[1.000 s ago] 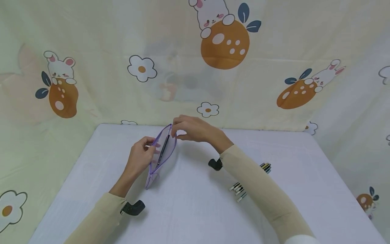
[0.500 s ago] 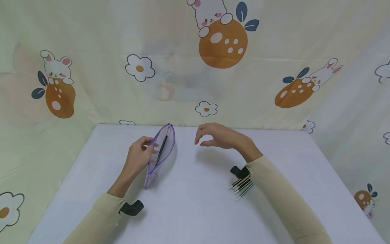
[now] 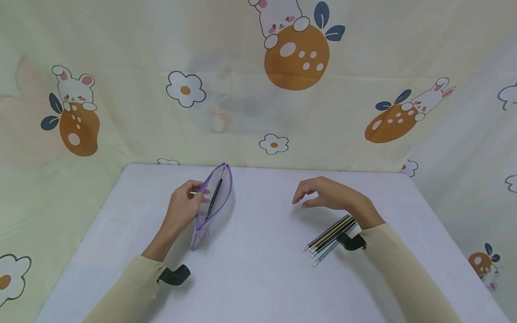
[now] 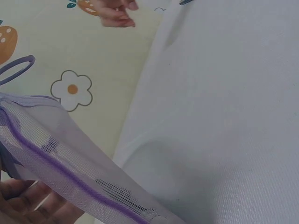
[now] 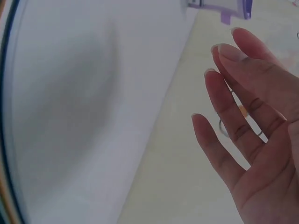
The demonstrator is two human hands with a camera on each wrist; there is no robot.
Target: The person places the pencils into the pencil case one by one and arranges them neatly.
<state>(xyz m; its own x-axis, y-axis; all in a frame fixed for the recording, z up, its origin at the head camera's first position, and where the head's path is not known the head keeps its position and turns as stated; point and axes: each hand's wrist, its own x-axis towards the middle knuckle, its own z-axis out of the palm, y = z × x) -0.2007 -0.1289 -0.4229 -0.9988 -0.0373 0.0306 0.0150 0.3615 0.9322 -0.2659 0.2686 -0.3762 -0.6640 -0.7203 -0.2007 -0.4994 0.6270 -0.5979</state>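
"So, where's the purple-edged mesh pouch (image 3: 223, 199)?"
"Left, over the white table (image 3: 258, 278), its rim pinched by the left hand (image 3: 183, 206), slim black pen (image 3: 214, 198) inside."
"And the right hand (image 3: 329, 194)?"
"Fingers loosely spread, just beyond slender striped pencils (image 3: 328, 233), right."

No word, brand or number reads clearly in any view. A slim black pen (image 3: 214, 199) in the sheer lilac mesh pouch with purple edging (image 4: 79, 158) shows fine pale marks near its lower end, too small to read. On the bundled dark, gold and blue-green pencils with white ends (image 3: 328, 235), any lettering is too small to tell. The cream printed cloth backdrop (image 3: 133, 49) bears rabbits, orange fruit and flowers.
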